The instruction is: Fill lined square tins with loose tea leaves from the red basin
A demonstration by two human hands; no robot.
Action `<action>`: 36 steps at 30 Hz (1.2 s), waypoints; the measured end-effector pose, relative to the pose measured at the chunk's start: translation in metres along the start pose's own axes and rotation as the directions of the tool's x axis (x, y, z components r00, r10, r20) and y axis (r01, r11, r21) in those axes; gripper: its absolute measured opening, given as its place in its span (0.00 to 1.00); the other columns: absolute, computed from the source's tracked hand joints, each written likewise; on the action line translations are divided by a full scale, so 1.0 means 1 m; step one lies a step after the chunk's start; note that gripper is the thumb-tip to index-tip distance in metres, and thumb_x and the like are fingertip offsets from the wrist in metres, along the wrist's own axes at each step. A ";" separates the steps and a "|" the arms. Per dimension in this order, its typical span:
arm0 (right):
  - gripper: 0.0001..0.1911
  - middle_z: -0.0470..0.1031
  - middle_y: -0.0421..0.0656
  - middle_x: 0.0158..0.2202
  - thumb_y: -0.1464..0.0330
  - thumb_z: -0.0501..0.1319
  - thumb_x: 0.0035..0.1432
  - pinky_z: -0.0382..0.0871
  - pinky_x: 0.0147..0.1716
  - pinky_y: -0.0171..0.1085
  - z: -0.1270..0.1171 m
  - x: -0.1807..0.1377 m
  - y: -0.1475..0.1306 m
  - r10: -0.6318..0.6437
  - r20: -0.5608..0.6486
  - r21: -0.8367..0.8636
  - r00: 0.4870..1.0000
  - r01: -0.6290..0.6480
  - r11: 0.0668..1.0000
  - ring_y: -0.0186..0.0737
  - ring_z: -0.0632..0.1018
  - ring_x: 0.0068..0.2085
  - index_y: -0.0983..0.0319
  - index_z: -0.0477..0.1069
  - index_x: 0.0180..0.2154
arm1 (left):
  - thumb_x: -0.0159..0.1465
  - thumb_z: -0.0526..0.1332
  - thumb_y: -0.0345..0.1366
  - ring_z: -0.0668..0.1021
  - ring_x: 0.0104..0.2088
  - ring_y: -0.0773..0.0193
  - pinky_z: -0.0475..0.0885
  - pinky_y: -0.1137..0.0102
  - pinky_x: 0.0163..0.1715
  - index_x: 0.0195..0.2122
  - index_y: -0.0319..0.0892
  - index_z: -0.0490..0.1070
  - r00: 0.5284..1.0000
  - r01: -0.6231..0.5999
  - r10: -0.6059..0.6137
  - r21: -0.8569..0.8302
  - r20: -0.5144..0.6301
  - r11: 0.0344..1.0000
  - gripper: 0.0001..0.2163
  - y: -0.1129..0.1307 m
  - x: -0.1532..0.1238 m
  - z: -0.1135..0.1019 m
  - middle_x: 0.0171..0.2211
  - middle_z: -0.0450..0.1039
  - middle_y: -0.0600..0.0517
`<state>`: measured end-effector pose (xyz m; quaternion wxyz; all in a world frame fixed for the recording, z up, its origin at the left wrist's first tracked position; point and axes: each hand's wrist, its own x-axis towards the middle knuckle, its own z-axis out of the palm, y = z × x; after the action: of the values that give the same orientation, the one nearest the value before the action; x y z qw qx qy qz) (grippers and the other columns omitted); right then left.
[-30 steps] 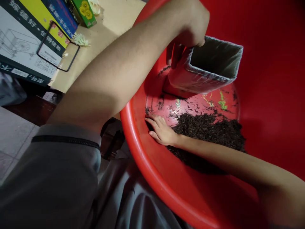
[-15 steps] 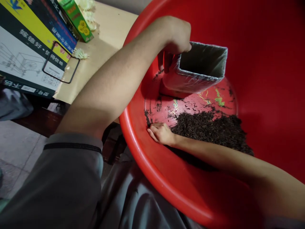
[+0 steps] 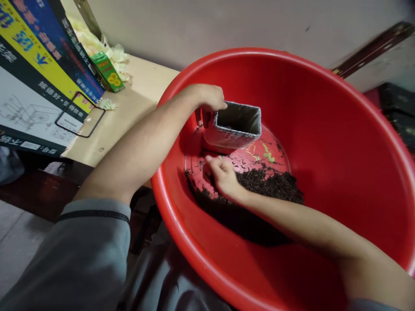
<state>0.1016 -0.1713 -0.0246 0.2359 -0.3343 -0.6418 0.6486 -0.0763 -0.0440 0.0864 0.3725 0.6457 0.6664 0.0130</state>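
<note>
Nearest me: My grey sleeve (image 3: 89, 246) and the folds of my trousers (image 3: 168, 276) lay just outside the red tub (image 3: 327, 114).
Right hand: My right hand (image 3: 223, 177) was down inside the tub, knuckles up and fingers curled under; I couldn't tell whether they were fully closed or had anything in them.
Dark bits: The loose dark bits (image 3: 272, 185) lay heaped beyond and beside my right wrist, with stray crumbs scattered over the tub floor toward the box.
Left hand: My left hand (image 3: 212, 98) gripped the tall open box (image 3: 231, 138) at its left corner, thumb by the rim, fingers down the outside.
Box: It was inside the tub, mouth up, beyond my right hand; its inside was too shadowed to judge the filling, and I couldn't tell if its base touched the floor.
Step, I judged: gathering bits by hand while steadying the box.
Next move, I judged: it called for a firm left grip, the mouth kept upward, and a closed right handful lifted clear of the rim.
Farther left: A printed carton (image 3: 32, 112) and a small green box (image 3: 108, 73) were on the pale table (image 3: 139, 86).
Farthest: A plain wall (image 3: 227, 26).
</note>
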 end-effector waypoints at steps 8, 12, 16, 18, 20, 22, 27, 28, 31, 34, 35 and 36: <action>0.31 0.60 0.39 0.18 0.38 0.43 0.70 0.69 0.30 0.46 -0.097 0.098 -0.083 -0.438 -0.320 -0.313 0.840 0.343 0.886 0.39 0.68 0.23 0.53 0.55 0.26 | 0.70 0.60 0.42 0.81 0.48 0.52 0.75 0.63 0.47 0.54 0.42 0.80 0.999 0.040 -0.039 0.051 -0.023 0.998 0.17 0.004 -0.007 -0.002 0.40 0.81 0.45; 0.39 0.64 0.42 0.20 0.31 0.39 0.64 0.69 0.33 0.48 -0.122 0.139 -0.075 -0.611 -0.142 -0.581 0.779 0.434 0.688 0.45 0.74 0.30 0.55 0.67 0.31 | 0.70 0.59 0.42 0.82 0.47 0.52 0.76 0.62 0.45 0.54 0.42 0.80 0.999 0.050 -0.050 0.036 -0.008 0.998 0.17 0.003 -0.007 -0.002 0.41 0.82 0.44; 0.41 0.71 0.44 0.25 0.27 0.45 0.58 0.68 0.31 0.46 -0.126 0.154 -0.068 -0.683 -0.008 -0.648 0.730 0.517 0.560 0.47 0.77 0.32 0.56 0.73 0.35 | 0.69 0.58 0.38 0.83 0.45 0.52 0.78 0.63 0.43 0.56 0.42 0.79 0.999 0.025 -0.025 0.024 0.019 0.999 0.18 0.001 -0.005 -0.003 0.42 0.82 0.43; 0.43 0.73 0.45 0.27 0.27 0.43 0.58 0.69 0.30 0.46 -0.127 0.157 -0.065 -0.705 -0.017 -0.653 0.709 0.526 0.546 0.47 0.77 0.32 0.56 0.74 0.36 | 0.69 0.58 0.37 0.83 0.44 0.52 0.78 0.63 0.42 0.57 0.41 0.78 1.000 0.015 -0.016 0.017 0.026 1.000 0.18 0.000 -0.004 -0.003 0.41 0.82 0.43; 0.45 0.74 0.46 0.28 0.27 0.40 0.58 0.70 0.31 0.47 -0.128 0.160 -0.063 -0.723 -0.032 -0.660 0.690 0.529 0.534 0.48 0.78 0.32 0.57 0.74 0.38 | 0.69 0.58 0.37 0.83 0.43 0.51 0.79 0.63 0.42 0.58 0.39 0.78 0.999 0.011 -0.012 0.006 0.032 1.000 0.19 0.000 -0.003 -0.003 0.41 0.82 0.43; 0.46 0.73 0.47 0.30 0.28 0.38 0.59 0.70 0.32 0.47 -0.129 0.161 -0.061 -0.717 -0.014 -0.664 0.697 0.530 0.527 0.48 0.78 0.33 0.58 0.74 0.40 | 0.69 0.58 0.36 0.83 0.44 0.50 0.79 0.61 0.43 0.59 0.38 0.77 0.999 0.014 -0.014 -0.006 0.038 1.000 0.20 0.000 -0.003 -0.003 0.42 0.82 0.42; 0.37 0.65 0.39 0.23 0.35 0.44 0.67 0.67 0.27 0.40 -0.124 0.146 -0.065 -0.626 -0.135 -0.531 0.768 0.477 0.700 0.38 0.70 0.24 0.58 0.72 0.34 | 0.69 0.58 0.36 0.84 0.46 0.49 0.80 0.60 0.44 0.60 0.40 0.76 0.999 0.021 -0.020 -0.027 0.030 0.999 0.20 0.001 -0.005 -0.002 0.44 0.83 0.41; 0.34 0.65 0.38 0.22 0.37 0.51 0.66 0.67 0.26 0.39 -0.124 0.141 -0.068 -0.607 -0.119 -0.519 0.786 0.472 0.713 0.36 0.69 0.24 0.59 0.72 0.32 | 0.69 0.58 0.36 0.84 0.45 0.50 0.80 0.61 0.43 0.59 0.40 0.77 0.999 0.022 -0.021 -0.022 0.028 1.000 0.19 0.001 -0.006 -0.003 0.45 0.83 0.41; 0.23 0.73 0.40 0.26 0.47 0.68 0.58 0.71 0.32 0.40 -0.124 0.127 -0.078 -0.575 0.131 -0.614 0.808 0.521 0.593 0.36 0.73 0.28 0.61 0.77 0.31 | 0.68 0.59 0.33 0.85 0.43 0.52 0.80 0.63 0.42 0.56 0.41 0.79 1.000 0.011 -0.012 0.015 0.006 1.000 0.17 0.000 -0.006 -0.004 0.45 0.83 0.42; 0.11 0.80 0.42 0.32 0.59 0.70 0.57 0.74 0.39 0.41 -0.129 0.120 -0.084 -0.491 0.339 -0.709 0.802 0.561 0.427 0.39 0.77 0.32 0.59 0.82 0.35 | 0.68 0.60 0.36 0.85 0.43 0.53 0.80 0.65 0.42 0.54 0.42 0.80 0.998 -0.025 0.028 0.062 -0.055 0.998 0.16 0.000 -0.008 -0.005 0.43 0.84 0.44; 0.08 0.81 0.42 0.33 0.63 0.69 0.57 0.74 0.40 0.41 -0.131 0.119 -0.085 -0.457 0.372 -0.731 0.808 0.558 0.392 0.39 0.78 0.32 0.58 0.83 0.37 | 0.68 0.61 0.38 0.85 0.43 0.54 0.80 0.66 0.43 0.54 0.43 0.80 0.996 -0.036 0.043 0.076 -0.082 0.996 0.16 0.000 -0.009 -0.005 0.43 0.84 0.44; 0.08 0.82 0.42 0.34 0.67 0.67 0.56 0.75 0.41 0.41 -0.132 0.118 -0.085 -0.426 0.391 -0.751 0.816 0.550 0.364 0.40 0.79 0.33 0.58 0.84 0.38 | 0.68 0.62 0.40 0.85 0.43 0.54 0.80 0.66 0.43 0.55 0.43 0.80 0.993 -0.045 0.054 0.087 -0.107 0.995 0.17 -0.001 -0.010 -0.005 0.43 0.84 0.44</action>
<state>0.1094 0.0099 0.0507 0.1846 -0.1563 -0.9538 0.1780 -0.0808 -0.0500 0.0943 0.3074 0.6757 0.6694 0.0291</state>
